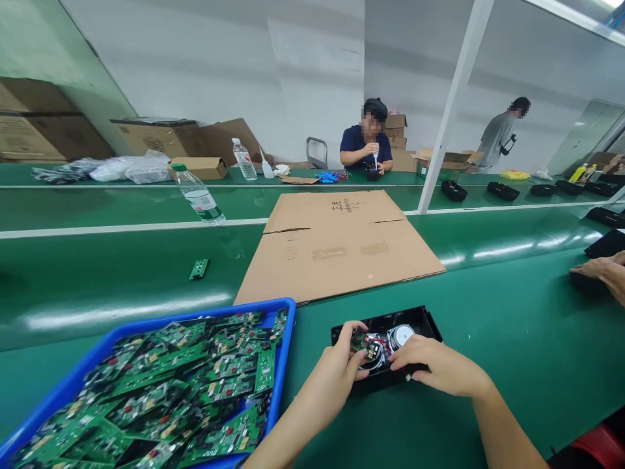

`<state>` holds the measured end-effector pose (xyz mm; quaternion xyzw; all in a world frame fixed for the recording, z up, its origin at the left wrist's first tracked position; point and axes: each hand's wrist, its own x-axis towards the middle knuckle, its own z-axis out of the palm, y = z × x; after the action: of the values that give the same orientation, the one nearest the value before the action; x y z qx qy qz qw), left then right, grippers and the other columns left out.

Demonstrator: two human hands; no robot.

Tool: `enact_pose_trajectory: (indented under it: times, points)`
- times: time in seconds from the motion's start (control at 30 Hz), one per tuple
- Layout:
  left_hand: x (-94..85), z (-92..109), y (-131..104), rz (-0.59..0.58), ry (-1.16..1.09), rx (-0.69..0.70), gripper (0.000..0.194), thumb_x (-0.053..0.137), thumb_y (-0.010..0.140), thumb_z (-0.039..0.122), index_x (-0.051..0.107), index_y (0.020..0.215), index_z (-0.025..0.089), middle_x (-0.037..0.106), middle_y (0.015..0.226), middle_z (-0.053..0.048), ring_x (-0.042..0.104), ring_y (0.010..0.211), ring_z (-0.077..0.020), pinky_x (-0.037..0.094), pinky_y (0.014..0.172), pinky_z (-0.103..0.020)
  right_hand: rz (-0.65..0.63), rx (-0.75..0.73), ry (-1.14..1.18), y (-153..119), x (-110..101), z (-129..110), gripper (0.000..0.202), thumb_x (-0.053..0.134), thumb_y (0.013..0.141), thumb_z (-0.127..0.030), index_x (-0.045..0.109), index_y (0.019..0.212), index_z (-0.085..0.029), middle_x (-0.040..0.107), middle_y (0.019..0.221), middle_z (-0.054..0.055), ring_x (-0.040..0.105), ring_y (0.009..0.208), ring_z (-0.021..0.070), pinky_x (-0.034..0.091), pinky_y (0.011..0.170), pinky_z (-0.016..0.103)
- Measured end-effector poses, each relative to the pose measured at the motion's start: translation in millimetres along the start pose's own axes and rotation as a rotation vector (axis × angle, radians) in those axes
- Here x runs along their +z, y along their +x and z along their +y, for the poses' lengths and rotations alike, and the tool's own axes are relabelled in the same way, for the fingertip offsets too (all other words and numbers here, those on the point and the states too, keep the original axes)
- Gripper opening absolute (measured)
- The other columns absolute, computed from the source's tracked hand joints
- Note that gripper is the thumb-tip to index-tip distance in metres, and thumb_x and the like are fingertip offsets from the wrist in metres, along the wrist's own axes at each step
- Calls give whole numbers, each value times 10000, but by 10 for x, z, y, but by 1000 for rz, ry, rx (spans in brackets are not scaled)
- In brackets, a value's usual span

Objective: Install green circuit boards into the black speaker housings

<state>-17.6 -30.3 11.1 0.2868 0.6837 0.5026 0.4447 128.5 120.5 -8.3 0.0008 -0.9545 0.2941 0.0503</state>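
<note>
A black speaker housing (415, 320) lies open on the green bench in front of me, with two round silver speaker drivers inside. My left hand (336, 371) pinches a small green circuit board (360, 339) over the housing's left driver. My right hand (439, 368) rests on the housing's near edge, fingers curled against it. A blue tray (286, 339) heaped with several green circuit boards stands at my left.
A flattened cardboard sheet (336, 251) lies beyond the housing. One loose green board (198, 268) and a water bottle (198, 194) sit further left. Another person's hand (603, 272) rests at the right edge. A seated person (366, 146) works across the belts; another stands at right.
</note>
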Motion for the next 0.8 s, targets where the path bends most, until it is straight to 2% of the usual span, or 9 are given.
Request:
enact_pose_trajectory:
  times: [0.1, 0.2, 0.3, 0.4, 0.53, 0.6, 0.8]
  points:
    - [11, -8, 12, 11, -16, -31, 250, 403, 808, 204, 394, 1057, 195, 564, 811, -53, 626, 849, -210, 547, 708, -331, 89, -13, -48, 34, 80, 37, 314, 578, 719, 26, 659, 869, -237, 636, 973, -49, 559, 916, 112, 441, 829, 237]
    - [18, -15, 19, 35, -3, -51, 260, 413, 804, 198, 386, 1062, 187, 566, 800, -59, 637, 820, -221, 554, 678, -343, 189, -75, 24, 118, 215, 28, 213, 567, 769, -22, 661, 805, -209, 654, 844, -34, 572, 794, 109, 438, 774, 249]
    - [18, -23, 13, 23, 49, -47, 253, 380, 819, 198, 378, 1072, 185, 565, 866, -84, 639, 813, -212, 554, 679, -341, 329, -21, 74, 188, 328, -8, 184, 550, 784, -32, 650, 794, -186, 629, 727, -21, 541, 704, 117, 426, 669, 248]
    - [8, -39, 0, 4, 129, -26, 250, 357, 823, 202, 387, 1070, 185, 566, 864, -87, 637, 812, -207, 550, 679, -331, 425, 11, 84, 218, 392, -38, 148, 548, 800, -64, 647, 794, -174, 607, 707, -7, 515, 686, 126, 405, 642, 254]
    - [-8, -80, -3, -3, 190, 23, 262, 378, 812, 258, 408, 1065, 196, 592, 791, -69, 635, 791, -215, 539, 667, -329, 394, 55, 59, 226, 425, -66, 174, 514, 830, -90, 650, 860, -193, 590, 771, 4, 493, 714, 126, 387, 638, 249]
    - [-10, -106, 4, -4, 206, 42, 292, 388, 801, 277, 413, 1080, 194, 607, 769, -67, 636, 767, -221, 532, 653, -328, 384, 88, 32, 236, 438, -77, 160, 517, 825, -99, 645, 831, -195, 572, 767, 3, 484, 714, 124, 372, 643, 252]
    - [-6, -152, 25, 19, 286, 86, 359, 418, 781, 296, 443, 1119, 175, 616, 661, -45, 627, 655, -223, 489, 578, -290, 481, 43, -65, 267, 516, -59, 126, 535, 791, -101, 605, 717, -174, 544, 692, -13, 457, 662, 110, 323, 656, 271]
